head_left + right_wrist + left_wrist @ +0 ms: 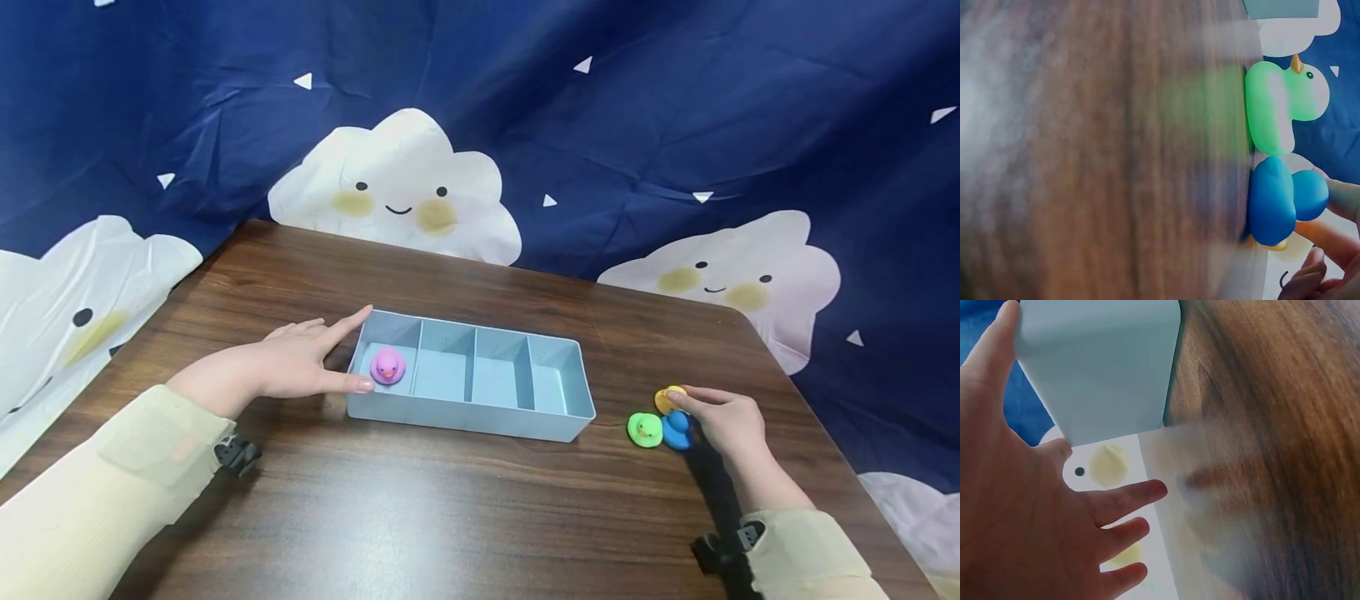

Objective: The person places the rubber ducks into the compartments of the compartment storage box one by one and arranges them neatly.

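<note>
A light blue box (465,416) with several compartments in a row stands on the table, and a purple rubber duck (387,367) sits in its leftmost compartment. My left hand (292,360) spreads thumb and index finger across the box's left end, touching its corners; the other fingers stretch out straight in the left wrist view. Right of the box, my right hand (723,421) pinches a yellow rubber duck (664,401) between thumb and index finger. Close by it are a green duck (645,430) and a blue duck (676,431). In the right wrist view, the blue duck hides most of the yellow one.
The brown wooden table (420,508) carries everything. Behind it hangs a dark blue cloth (525,100) printed with smiling white clouds and small triangles. A dark wrist device (237,454) sits at the left cuff, and another (723,550) at the right.
</note>
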